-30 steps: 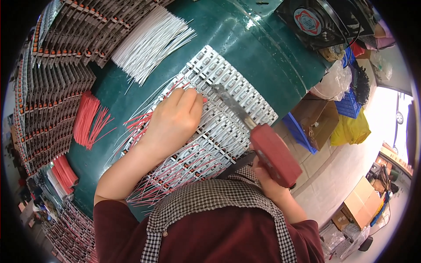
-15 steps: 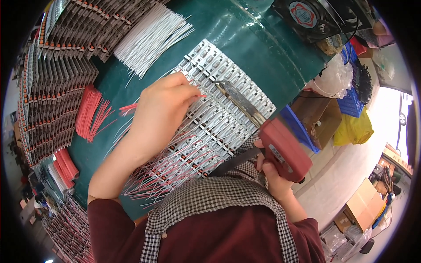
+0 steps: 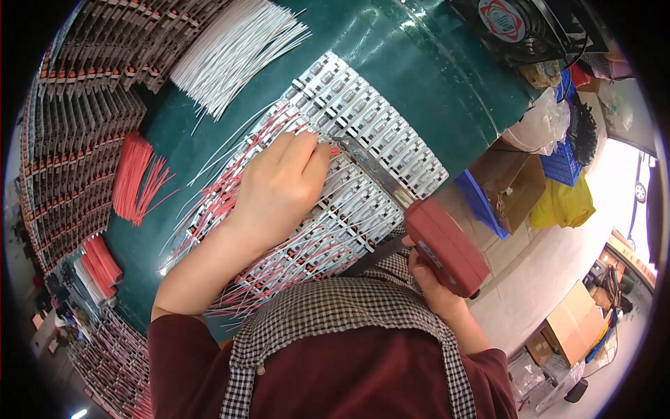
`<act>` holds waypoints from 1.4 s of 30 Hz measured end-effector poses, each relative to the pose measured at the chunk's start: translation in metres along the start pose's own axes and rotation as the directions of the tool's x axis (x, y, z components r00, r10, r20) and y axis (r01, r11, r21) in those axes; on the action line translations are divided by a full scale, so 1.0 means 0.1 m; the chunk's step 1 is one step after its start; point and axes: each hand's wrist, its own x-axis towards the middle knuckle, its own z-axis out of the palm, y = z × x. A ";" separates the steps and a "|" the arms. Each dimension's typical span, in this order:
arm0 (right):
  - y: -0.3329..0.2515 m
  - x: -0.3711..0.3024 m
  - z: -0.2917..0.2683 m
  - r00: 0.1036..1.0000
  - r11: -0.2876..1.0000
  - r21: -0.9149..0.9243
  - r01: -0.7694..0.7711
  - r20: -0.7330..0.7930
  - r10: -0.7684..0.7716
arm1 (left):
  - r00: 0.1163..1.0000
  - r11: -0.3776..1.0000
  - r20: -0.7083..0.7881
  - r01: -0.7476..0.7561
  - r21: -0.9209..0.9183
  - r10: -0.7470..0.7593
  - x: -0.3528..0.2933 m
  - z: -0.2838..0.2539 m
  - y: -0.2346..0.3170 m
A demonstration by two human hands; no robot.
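On the bench lies a panel of silvery-white small modules (image 3: 394, 133) in rows, with thin red and white wires (image 3: 324, 241) fanning off its near part. My left hand (image 3: 285, 174) is over the panel, fingers pinched on red wire (image 3: 334, 151), whose short end pokes out past the fingertips. More red wires (image 3: 227, 190) spread out beside and behind that wrist. My right hand (image 3: 434, 283) is wrapped round a red-bodied hand tool (image 3: 447, 246) with a long flat metal nose. This nose crosses the modules, its tip close to my left fingertips.
White wires (image 3: 237, 56) lie piled on the green bench top (image 3: 391, 49). A red wire bundle (image 3: 136, 178) is farther left, near stacked module strips (image 3: 77, 146). A black fan (image 3: 513, 28) stands at the far right. Beyond the bench edge are a cardboard box (image 3: 513, 185) and a yellow bag (image 3: 562, 202).
My left hand has shifted right and slightly nearer, uncovering red wires on the panel's left side. The red tool has moved slightly left, its nose tip now close to the left fingertips.
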 end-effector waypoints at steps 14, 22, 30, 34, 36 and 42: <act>-0.13 0.20 0.02 0.946 0.931 -0.179 0.318 -0.010 -0.325 | 0.999 0.999 0.011 0.036 -0.024 -0.035 0.00 0.00 0.00; 0.02 0.07 0.02 0.952 0.948 -0.147 0.282 -0.080 -0.295 | 0.998 0.999 0.037 0.045 -0.007 -0.045 0.01 -0.01 0.03; 0.05 -0.12 -0.03 0.999 0.999 -0.014 0.050 -0.016 -0.051 | 1.000 0.999 0.005 -0.019 0.048 0.019 0.02 -0.02 0.03; -0.04 -0.08 0.03 0.995 0.917 0.398 0.007 -0.098 0.035 | 0.998 0.998 0.009 0.056 -0.031 -0.056 0.00 -0.02 0.01; -0.12 -0.05 0.00 0.995 0.894 0.447 -0.027 -0.074 0.068 | 0.998 0.997 -0.014 0.058 -0.053 -0.059 -0.02 -0.03 -0.01; -0.17 -0.04 0.00 0.995 0.838 0.545 -0.028 -0.063 0.075 | 0.999 0.998 -0.033 -0.012 -0.054 0.010 -0.02 -0.04 0.02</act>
